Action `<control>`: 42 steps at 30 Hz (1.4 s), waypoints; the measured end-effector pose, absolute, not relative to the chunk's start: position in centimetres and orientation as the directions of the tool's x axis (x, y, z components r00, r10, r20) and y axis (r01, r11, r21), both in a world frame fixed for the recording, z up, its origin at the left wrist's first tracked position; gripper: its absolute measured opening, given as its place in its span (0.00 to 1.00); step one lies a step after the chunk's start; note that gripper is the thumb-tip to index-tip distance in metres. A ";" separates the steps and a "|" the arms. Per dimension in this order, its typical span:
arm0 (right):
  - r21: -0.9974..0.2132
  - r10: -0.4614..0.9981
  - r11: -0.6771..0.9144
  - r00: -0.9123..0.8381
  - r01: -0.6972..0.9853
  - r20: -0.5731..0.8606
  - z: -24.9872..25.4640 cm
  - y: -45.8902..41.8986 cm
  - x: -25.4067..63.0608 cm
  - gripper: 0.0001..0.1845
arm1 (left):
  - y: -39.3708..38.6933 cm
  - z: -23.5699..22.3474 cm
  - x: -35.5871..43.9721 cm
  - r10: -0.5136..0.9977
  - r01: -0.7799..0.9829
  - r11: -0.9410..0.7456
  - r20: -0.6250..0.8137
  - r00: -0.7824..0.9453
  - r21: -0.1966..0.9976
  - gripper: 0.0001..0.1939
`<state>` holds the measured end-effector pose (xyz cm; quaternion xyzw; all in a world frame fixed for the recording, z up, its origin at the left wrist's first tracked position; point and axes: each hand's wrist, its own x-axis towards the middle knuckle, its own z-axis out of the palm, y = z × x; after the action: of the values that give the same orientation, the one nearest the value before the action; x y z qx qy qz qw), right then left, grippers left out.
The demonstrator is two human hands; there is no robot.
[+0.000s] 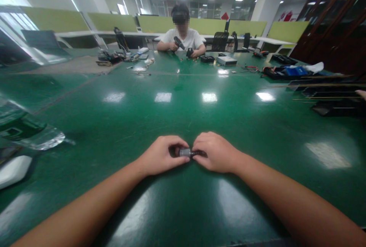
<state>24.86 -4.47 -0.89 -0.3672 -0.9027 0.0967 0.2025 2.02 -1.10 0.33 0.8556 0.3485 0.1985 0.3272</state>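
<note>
My left hand (pixel 164 155) curls its thumb and fingers round the wide end of a small cylinder (pixel 185 152), grey in the middle and dark towards its ends. The piece lies sideways, low over the green table (pixel 160 117), and is too small to name its kind. From the other side my right hand (pixel 215 152) pinches its narrow dark end. The two hands nearly meet at the middle of the piece. Fingers cover part of both ends, and whether it rests on the table I cannot tell.
A clear plastic bottle (pixel 25 126) lies at the left, by a white object (pixel 14 171). Across the table a person (pixel 183 37) holds a power drill (pixel 179 42). Black trays (pixel 337 105) and a tool case (pixel 291 72) stand at right; cables and parts (pixel 110 56) lie far left.
</note>
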 end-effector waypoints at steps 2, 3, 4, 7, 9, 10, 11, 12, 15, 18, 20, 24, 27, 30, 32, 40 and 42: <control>-0.321 0.699 0.715 -0.652 0.621 0.295 -0.8 -4.5 24.9 0.06 | -1.1 0.4 2.1 0.712 0.462 -0.566 0.123 0.691 0.683 0.10; -0.320 0.698 0.715 -0.653 0.621 0.294 -0.8 -4.5 24.9 0.06 | -1.1 0.3 2.1 0.710 0.462 -0.570 0.124 0.693 0.679 0.09; -0.320 0.698 0.716 -0.654 0.620 0.292 -0.8 -4.5 24.9 0.06 | -1.1 0.3 2.1 0.711 0.465 -0.569 0.122 0.693 0.678 0.09; -0.325 0.702 0.711 -0.652 0.623 0.287 -0.8 -4.5 24.9 0.06 | -1.1 0.2 2.1 0.718 0.476 -0.564 0.115 0.687 0.675 0.09; -0.331 0.703 0.710 -0.650 0.622 0.287 -0.8 -4.5 25.0 0.06 | -1.0 0.2 2.1 0.720 0.479 -0.560 0.112 0.685 0.676 0.09; -0.333 0.703 0.710 -0.651 0.620 0.287 -0.8 -4.5 25.0 0.06 | -1.0 0.2 2.1 0.719 0.477 -0.559 0.110 0.686 0.679 0.09; -0.333 0.702 0.711 -0.652 0.619 0.288 -0.8 -4.5 25.0 0.06 | -1.0 0.2 2.1 0.718 0.474 -0.557 0.108 0.688 0.682 0.09; -0.332 0.700 0.713 -0.653 0.618 0.288 -0.8 -4.5 25.0 0.06 | -1.0 0.2 2.1 0.717 0.473 -0.555 0.106 0.689 0.684 0.09; -0.326 0.701 0.713 -0.654 0.621 0.286 -0.8 -4.5 25.0 0.06 | -1.0 0.2 2.0 0.716 0.470 -0.558 0.110 0.689 0.684 0.09; -0.326 0.704 0.709 -0.652 0.625 0.281 -0.6 -4.5 25.0 0.06 | -1.0 0.2 2.0 0.710 0.465 -0.564 0.114 0.695 0.683 0.09; -0.327 0.708 0.705 -0.649 0.630 0.277 -0.5 -4.6 25.0 0.06 | -0.9 0.1 2.0 0.706 0.461 -0.567 0.113 0.700 0.683 0.09; -0.330 0.711 0.702 -0.649 0.631 0.271 -0.5 -4.7 25.1 0.06 | -0.9 0.2 1.9 0.707 0.464 -0.567 0.113 0.698 0.681 0.10; -0.330 0.712 0.701 -0.651 0.632 0.265 -0.4 -4.6 25.3 0.06 | -0.9 0.1 1.9 0.707 0.465 -0.567 0.113 0.698 0.680 0.10; -0.326 0.712 0.700 -0.652 0.635 0.261 -0.4 -4.6 25.4 0.06 | -0.9 0.1 1.9 0.708 0.466 -0.564 0.109 0.698 0.681 0.10; -0.323 0.712 0.701 -0.651 0.636 0.263 -0.4 -4.6 25.4 0.06 | -0.8 0.1 1.9 0.709 0.469 -0.561 0.103 0.698 0.682 0.10; -0.314 0.713 0.700 -0.652 0.641 0.258 -0.3 -4.6 25.5 0.05 | -0.9 0.3 2.0 0.709 0.467 -0.564 0.109 0.697 0.682 0.10; -0.313 0.714 0.699 -0.651 0.643 0.256 -0.2 -4.7 25.5 0.05 | -0.9 0.3 2.0 0.712 0.469 -0.562 0.109 0.694 0.681 0.10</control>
<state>25.55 -4.66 -0.23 -0.3757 -0.9035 0.0974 0.1819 1.99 -0.91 0.32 0.8630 0.3421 0.1897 0.3196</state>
